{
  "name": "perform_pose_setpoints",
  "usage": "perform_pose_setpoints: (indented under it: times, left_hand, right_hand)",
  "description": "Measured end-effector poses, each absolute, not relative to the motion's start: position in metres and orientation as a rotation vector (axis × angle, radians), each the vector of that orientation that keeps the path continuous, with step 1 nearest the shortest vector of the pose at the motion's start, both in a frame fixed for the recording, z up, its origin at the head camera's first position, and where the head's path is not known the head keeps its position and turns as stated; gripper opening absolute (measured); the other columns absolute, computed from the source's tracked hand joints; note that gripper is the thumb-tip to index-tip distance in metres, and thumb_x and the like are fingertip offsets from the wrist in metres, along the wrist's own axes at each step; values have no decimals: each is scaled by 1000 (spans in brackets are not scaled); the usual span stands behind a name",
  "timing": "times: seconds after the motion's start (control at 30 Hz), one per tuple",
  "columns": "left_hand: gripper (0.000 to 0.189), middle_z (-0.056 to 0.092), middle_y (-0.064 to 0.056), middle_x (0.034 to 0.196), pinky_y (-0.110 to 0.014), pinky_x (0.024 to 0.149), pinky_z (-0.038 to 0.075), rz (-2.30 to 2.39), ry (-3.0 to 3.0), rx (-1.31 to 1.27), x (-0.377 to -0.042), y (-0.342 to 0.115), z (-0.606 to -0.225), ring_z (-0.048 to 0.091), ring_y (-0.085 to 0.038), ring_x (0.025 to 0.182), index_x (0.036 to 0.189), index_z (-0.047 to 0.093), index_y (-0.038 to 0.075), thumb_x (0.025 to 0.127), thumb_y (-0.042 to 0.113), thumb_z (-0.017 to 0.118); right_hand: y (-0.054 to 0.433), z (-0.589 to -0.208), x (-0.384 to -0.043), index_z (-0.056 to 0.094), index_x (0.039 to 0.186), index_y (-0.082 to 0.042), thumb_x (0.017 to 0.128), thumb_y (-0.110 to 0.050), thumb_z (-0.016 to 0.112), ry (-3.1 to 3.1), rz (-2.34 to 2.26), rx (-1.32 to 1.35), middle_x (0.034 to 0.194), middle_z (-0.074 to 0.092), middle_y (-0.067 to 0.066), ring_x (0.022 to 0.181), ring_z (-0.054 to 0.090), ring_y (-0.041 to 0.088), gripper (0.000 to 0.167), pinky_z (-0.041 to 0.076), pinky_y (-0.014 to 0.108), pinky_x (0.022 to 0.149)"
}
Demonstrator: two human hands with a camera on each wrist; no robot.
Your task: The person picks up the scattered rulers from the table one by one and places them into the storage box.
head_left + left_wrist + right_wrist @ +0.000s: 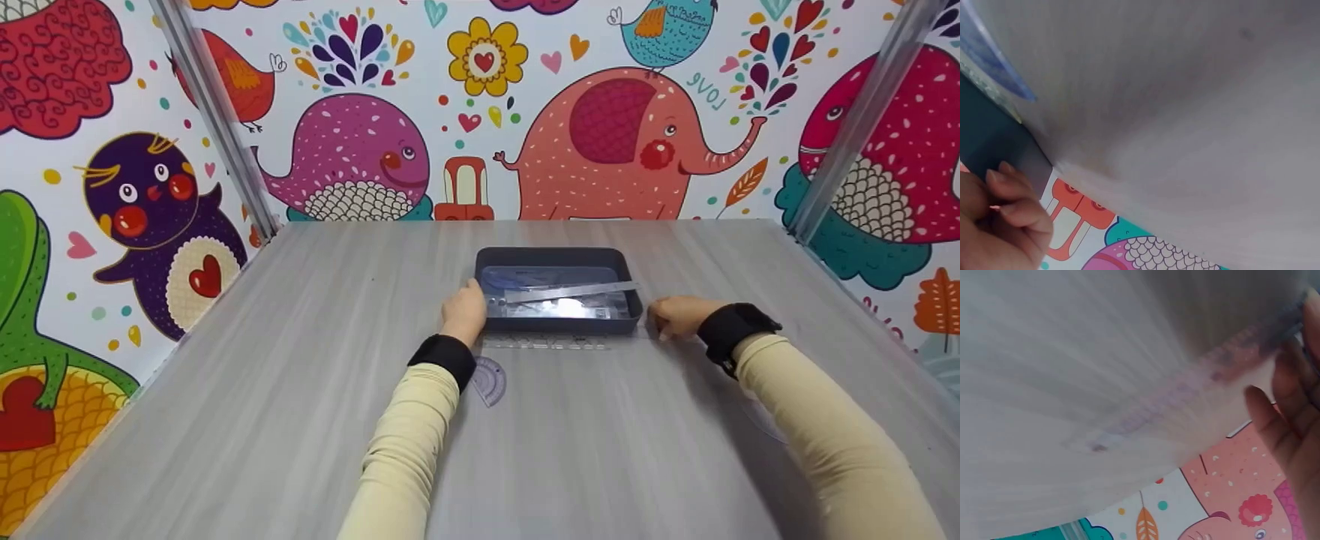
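Note:
In the head view, a dark grey rectangular box [559, 325] stands on the table. A silvery ruler [571, 292] lies slanted in it, its right end over the rim, above clear flat pieces and something blue. My left hand [463, 311] holds the box's left side with bent fingers; the dark wall [1002, 143] shows beside them in the left wrist view. Just right of the box is my right hand [681, 316], fingers curled. Its wrist view shows a blurred clear ruler-like strip [1154, 408] with purple and pink marks, one end at the fingers.
Along the box's front lies a clear ruler with a cut-out or wavy edge [547, 343]. Near my left wrist is a purple-tinted protractor [490, 381]. Part of a clear curved piece [765, 420] shows beneath my right forearm. Printed walls [360, 157] border the table.

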State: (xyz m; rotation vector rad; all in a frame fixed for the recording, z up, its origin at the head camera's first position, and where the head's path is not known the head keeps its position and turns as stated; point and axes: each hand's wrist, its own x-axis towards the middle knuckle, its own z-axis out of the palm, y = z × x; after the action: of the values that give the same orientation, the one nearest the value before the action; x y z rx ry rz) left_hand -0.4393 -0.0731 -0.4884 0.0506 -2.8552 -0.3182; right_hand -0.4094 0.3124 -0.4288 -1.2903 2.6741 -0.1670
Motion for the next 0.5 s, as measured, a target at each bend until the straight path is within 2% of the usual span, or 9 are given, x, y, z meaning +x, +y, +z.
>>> perform_pose_setpoints:
  times: [0.07,0.1,0.2,0.23,0.3,0.4,0.43,0.5]
  left_hand:
    - [21,67,-16,93,-47,66,51,-351,-2888,59,-440,-72,-488,66,-32,81,106,50,2,95,6,32]
    - [20,67,-15,90,-46,63,51,-325,-2858,47,-443,-73,-493,66,-32,78,103,50,3,95,6,32]
    - [23,67,-17,93,-48,65,51,-358,-2864,53,-458,-74,-504,65,-34,80,107,50,2,96,8,30]
    - [21,67,-16,91,-47,63,51,-341,-2834,45,-461,-74,-508,65,-33,78,103,50,3,95,9,32]
    - [22,67,-16,91,-46,62,50,-330,-2815,39,-463,-75,-510,65,-33,77,103,49,3,95,9,30]
    - [28,66,-17,100,-49,69,50,-371,-2887,68,-458,-74,-502,64,-35,85,115,48,2,97,10,28]
    - [25,66,-15,97,-46,65,51,-321,-2856,49,-458,-75,-504,65,-33,82,112,48,2,96,7,29]
    - [28,66,-15,99,-46,67,51,-326,-2875,47,-457,-74,-504,65,-32,84,116,47,2,97,7,28]
  right_hand:
    - [320,-436,-418,56,82,-9,76,-18,68,2638,-190,-1385,71,57,0,65,54,14,16,46,30,60]
    - [322,-437,-419,57,82,-8,76,-18,67,2624,-197,-1436,71,58,0,64,54,14,15,46,29,59]
    - [323,-429,-409,56,78,-6,73,-13,62,2650,-179,-1463,68,56,2,61,52,14,10,44,29,56]
    - [317,-415,-393,55,75,-3,70,-7,61,2698,-120,-1386,67,55,4,60,51,17,9,44,32,55]
    - [319,-404,-379,51,73,-2,69,-5,60,2755,-23,-1270,66,50,4,58,45,17,10,40,32,54]
    - [324,-393,-364,48,74,-2,70,-2,59,2799,92,-1054,67,45,3,60,40,17,12,37,32,56]
    - [326,-389,-360,48,75,-1,70,-1,59,2803,99,-995,68,45,3,61,40,17,11,38,32,57]
    - [330,-388,-357,50,78,1,70,1,57,2799,78,-922,70,48,5,63,43,19,11,40,35,60]
